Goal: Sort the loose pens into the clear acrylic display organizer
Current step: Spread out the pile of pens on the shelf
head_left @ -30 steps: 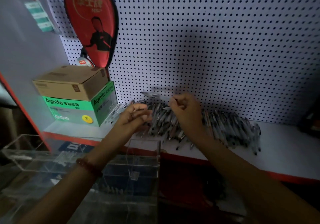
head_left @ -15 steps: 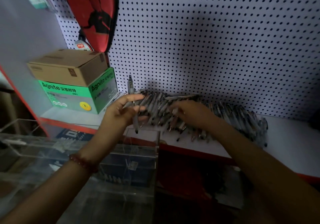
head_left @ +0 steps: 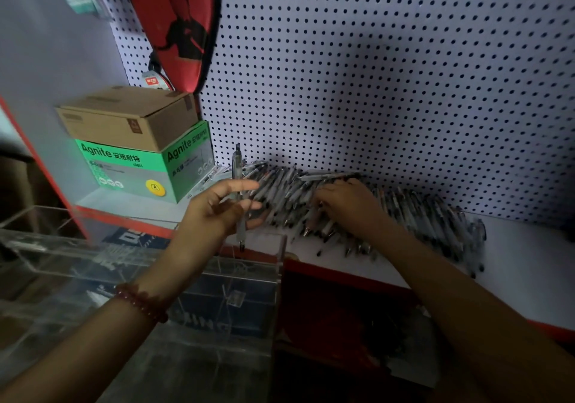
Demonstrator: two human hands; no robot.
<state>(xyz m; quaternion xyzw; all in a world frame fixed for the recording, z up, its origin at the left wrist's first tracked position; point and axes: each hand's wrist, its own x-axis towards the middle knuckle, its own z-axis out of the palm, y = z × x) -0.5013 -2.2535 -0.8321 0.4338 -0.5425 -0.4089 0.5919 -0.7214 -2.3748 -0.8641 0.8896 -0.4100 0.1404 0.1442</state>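
A long heap of loose pens [head_left: 413, 212] lies on the white shelf against the pegboard. My left hand [head_left: 217, 209] holds one clear-barrelled pen [head_left: 238, 166] upright, tip down, just above the back right corner of the clear acrylic organizer [head_left: 273, 265]. My right hand [head_left: 345, 203] lies palm down on the middle of the heap with its fingers curled among the pens; whether it grips one is hidden. The organizer stands low at the front left, below the shelf edge.
A brown carton on a green Agnite box [head_left: 133, 159] stands at the shelf's left end. A red racket cover [head_left: 177, 26] hangs on the pegboard [head_left: 389, 75] above it. The shelf [head_left: 529, 265] has a red front edge.
One second ago my left hand was empty and my right hand was raised with a pen. Now my left hand holds that pen upright and my right hand has dropped onto the heap.
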